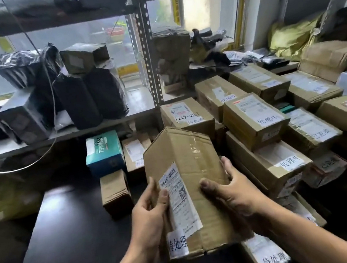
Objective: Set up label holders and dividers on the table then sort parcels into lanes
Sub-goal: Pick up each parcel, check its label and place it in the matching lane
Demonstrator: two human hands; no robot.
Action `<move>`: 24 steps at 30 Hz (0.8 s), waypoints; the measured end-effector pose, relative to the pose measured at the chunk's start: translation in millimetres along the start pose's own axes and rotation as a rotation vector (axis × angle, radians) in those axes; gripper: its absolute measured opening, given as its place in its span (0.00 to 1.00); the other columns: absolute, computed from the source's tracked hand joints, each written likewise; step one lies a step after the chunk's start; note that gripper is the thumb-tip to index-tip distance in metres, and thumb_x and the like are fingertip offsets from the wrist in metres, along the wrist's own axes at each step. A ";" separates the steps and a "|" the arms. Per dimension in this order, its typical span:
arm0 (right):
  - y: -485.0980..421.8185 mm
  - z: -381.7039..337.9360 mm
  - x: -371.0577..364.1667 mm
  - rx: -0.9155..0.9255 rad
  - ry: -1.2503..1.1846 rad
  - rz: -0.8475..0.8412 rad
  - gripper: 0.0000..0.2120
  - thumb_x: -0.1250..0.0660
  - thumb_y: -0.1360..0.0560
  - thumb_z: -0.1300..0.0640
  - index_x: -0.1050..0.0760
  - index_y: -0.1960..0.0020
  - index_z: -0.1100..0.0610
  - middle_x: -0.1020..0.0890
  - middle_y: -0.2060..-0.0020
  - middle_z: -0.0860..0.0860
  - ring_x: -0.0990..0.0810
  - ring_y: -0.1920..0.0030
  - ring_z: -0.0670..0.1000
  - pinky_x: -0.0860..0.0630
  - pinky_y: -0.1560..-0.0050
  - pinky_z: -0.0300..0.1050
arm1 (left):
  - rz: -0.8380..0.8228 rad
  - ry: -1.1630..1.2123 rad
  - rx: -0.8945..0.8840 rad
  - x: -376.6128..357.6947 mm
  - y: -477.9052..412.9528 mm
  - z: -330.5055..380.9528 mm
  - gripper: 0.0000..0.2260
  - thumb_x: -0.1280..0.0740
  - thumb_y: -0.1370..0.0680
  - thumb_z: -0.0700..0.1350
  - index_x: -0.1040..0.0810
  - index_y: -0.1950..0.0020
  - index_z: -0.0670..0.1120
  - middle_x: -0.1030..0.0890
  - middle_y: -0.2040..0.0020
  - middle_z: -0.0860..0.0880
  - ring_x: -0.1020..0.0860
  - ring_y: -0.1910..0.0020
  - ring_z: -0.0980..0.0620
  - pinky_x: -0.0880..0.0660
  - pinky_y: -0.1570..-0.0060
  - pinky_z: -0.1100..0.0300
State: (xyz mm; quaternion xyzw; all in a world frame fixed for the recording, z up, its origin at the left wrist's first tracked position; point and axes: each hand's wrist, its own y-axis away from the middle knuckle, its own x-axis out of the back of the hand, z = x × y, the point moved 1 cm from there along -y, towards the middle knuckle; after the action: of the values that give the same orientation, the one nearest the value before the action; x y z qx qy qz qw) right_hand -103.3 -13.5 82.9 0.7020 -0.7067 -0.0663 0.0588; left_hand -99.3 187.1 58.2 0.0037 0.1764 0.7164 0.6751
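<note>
Box: cardboard box (185, 156) held off the table (61, 247), over its near right part, tilted w/ far end up and printed face toward the camera.
Markings: shipping label (179, 197) runs along the left side of the top face; white handwritten tag (177, 243) at the near left corner.
Left hand (148, 210): grips the box's left edge, thumb flat on the shipping label, fingers curled under.
Right hand (232, 190): grips the right edge, thumb on the top face, fingers wrapped round the side.
Reason for hold: prob. tilted so the tag can be read before a lane is picked; two-hand grip suits the box's width.
Stacks (255, 117): boxes piled several deep just right of the held box, each w/ a similar tag; look grouped by tag, though wording differs btwn rows.
Box below (273, 260): near edge, its tag reads the same as the held box's; a likely spot for it.
Other items: small brown box (115, 190) and teal box (104, 152) at the table's far edge.
Shelf (150, 67): behind the table, holds black-wrapped parcels (79, 100).
Label holders, dividers: none made out.
Stage: sorting, appx. well along.
</note>
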 end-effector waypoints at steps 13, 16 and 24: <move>-23.6 -43.6 92.2 -0.002 0.489 0.023 0.41 0.37 0.29 0.37 0.43 0.20 0.49 0.34 0.24 0.48 0.30 0.29 0.53 0.34 0.27 0.54 | -0.154 0.094 0.209 -117.3 -25.4 -33.5 0.35 0.53 0.22 0.71 0.21 0.34 0.49 0.17 0.39 0.44 0.19 0.40 0.45 0.28 0.35 0.45; -24.9 -43.8 100.6 -0.026 0.600 0.024 0.34 0.38 0.23 0.40 0.44 0.20 0.45 0.36 0.25 0.48 0.32 0.28 0.57 0.36 0.27 0.56 | -0.132 0.159 0.219 -132.7 -32.8 -46.2 0.34 0.54 0.21 0.68 0.22 0.34 0.46 0.18 0.39 0.41 0.18 0.41 0.44 0.26 0.39 0.46; -34.5 -30.4 97.9 -0.035 0.870 0.004 0.31 0.42 0.22 0.42 0.46 0.21 0.43 0.40 0.24 0.55 0.35 0.29 0.60 0.34 0.30 0.55 | -0.071 0.347 0.284 -149.6 -53.8 -62.0 0.32 0.50 0.18 0.63 0.22 0.36 0.39 0.18 0.41 0.37 0.16 0.48 0.41 0.24 0.45 0.45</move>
State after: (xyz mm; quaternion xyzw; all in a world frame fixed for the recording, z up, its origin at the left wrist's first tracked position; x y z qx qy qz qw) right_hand -64.7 -111.9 105.8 0.6620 -0.6161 0.2239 0.3633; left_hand -49.1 28.2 21.0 -0.0307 0.3888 0.6500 0.6523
